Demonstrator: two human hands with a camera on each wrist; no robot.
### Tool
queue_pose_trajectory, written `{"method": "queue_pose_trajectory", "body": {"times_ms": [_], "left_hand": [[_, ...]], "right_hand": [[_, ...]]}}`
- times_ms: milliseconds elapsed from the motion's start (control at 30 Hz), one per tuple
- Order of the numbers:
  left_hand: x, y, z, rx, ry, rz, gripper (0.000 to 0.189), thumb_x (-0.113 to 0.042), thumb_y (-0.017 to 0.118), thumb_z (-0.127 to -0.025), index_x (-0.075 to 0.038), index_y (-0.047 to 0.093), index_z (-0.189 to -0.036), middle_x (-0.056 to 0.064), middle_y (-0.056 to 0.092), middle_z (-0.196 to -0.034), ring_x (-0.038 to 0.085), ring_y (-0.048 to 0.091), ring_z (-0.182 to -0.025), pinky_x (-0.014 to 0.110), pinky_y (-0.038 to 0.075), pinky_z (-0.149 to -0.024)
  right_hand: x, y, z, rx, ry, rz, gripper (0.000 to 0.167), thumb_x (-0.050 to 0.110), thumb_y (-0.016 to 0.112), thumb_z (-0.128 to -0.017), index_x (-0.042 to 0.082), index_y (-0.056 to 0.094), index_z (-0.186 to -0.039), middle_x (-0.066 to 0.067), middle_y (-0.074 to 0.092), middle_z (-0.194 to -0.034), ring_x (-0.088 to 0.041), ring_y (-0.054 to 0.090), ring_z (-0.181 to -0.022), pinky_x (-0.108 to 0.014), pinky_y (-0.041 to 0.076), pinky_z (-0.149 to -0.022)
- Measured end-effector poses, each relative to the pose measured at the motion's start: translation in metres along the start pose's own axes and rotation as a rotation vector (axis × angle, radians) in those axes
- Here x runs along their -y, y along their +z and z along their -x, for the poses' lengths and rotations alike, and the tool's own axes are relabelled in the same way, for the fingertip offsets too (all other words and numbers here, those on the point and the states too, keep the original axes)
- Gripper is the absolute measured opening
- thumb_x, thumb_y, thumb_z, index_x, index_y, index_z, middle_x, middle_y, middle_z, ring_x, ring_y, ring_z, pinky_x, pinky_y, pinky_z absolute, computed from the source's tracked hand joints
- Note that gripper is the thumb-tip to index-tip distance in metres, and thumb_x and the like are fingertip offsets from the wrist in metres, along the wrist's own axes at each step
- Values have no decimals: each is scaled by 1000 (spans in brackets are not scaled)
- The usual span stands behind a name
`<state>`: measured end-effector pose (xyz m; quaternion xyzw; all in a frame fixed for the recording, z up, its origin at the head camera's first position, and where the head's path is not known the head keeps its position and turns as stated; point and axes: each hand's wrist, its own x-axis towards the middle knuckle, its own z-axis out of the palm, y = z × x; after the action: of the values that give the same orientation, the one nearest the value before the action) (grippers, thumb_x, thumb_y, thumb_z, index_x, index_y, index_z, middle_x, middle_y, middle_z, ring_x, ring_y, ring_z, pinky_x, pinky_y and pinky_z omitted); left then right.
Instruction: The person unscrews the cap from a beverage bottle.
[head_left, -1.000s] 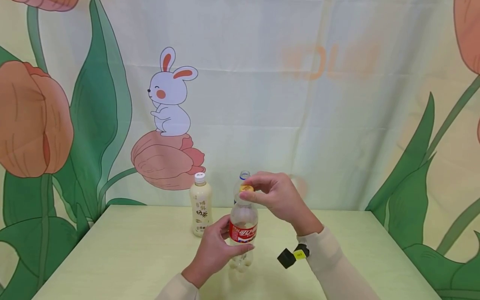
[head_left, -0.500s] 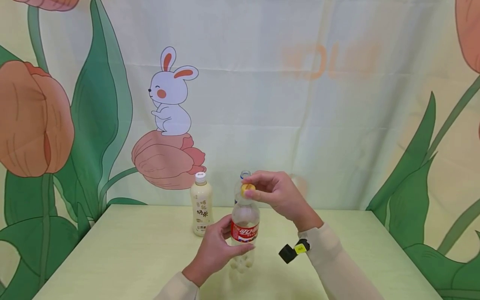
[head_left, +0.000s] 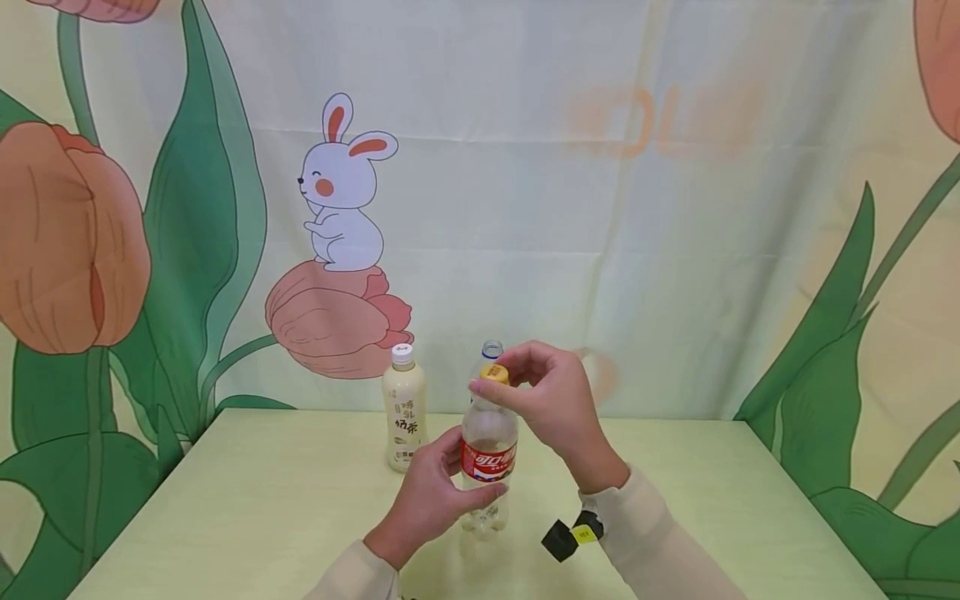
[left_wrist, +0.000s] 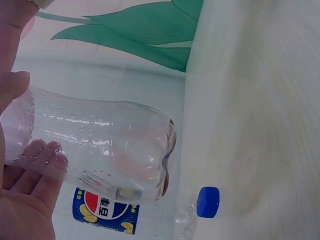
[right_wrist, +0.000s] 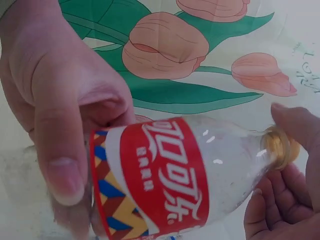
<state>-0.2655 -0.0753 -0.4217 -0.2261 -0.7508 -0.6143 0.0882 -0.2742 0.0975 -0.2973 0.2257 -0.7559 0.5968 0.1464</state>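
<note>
While the left hand [head_left: 431, 483] grips the red-labelled bottle [head_left: 489, 454], the yellow cap [head_left: 494, 373] is pinched by the right hand [head_left: 551, 396]

Where the table [head_left: 225, 517] reaches back toward the backdrop [head_left: 510, 208], a white-capped bottle [head_left: 405, 412] stands upright, farthest left. Next comes the left hand, its fingers and thumb around the red-labelled bottle's lower half. Just behind that stands the blue-labelled bottle [left_wrist: 105, 212], its mouth uncovered, a blue cap [left_wrist: 208, 202] on the table near it. The yellow cap sits at the held bottle's mouth, between the right hand's thumb and fingers. A black block [head_left: 561, 540] shows beside the right sleeve [head_left: 652, 533].
</note>
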Motion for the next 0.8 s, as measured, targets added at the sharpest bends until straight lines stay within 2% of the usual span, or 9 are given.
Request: {"method": "queue_pose_trajectory", "body": {"times_ms": [167, 333, 600, 800], "left_hand": [[-2, -1, 0, 4, -14, 4, 62, -19, 92, -77, -15, 62, -132, 4, 74, -121, 18, 71, -111, 21, 56, -96], [-1, -3, -1, 16, -15, 10, 62, -19, 92, -77, -14, 62, -131, 5, 74, -121, 18, 71, -110, 21, 57, -96], [4, -5, -1, 33, 32, 9, 60, -18, 91, -77, -12, 63, -130, 7, 75, -119, 14, 72, -106, 24, 58, -94], [4, -6, -1, 52, 53, 1, 59, -17, 91, -77, -12, 63, -129, 7, 75, -117, 13, 73, -104, 24, 59, -94]], "right_hand": [[3, -1, 0, 3, -13, 29, 21, 24, 92, -76, 13, 77, -88, -2, 74, -81, -24, 65, -77, -25, 51, -61], [3, -4, -2, 52, -32, 47, 19, 23, 90, -79, 14, 78, -92, -2, 74, -84, -23, 66, -78, -27, 54, -66], [-3, -11, -9, 177, -80, 33, 16, 16, 86, -83, 13, 80, -97, -3, 74, -89, -22, 68, -82, -30, 56, -72], [-6, -19, -12, 308, -93, -14, 20, 14, 81, -88, 9, 78, -108, -3, 73, -99, -21, 70, -90, -31, 59, -79]]}}
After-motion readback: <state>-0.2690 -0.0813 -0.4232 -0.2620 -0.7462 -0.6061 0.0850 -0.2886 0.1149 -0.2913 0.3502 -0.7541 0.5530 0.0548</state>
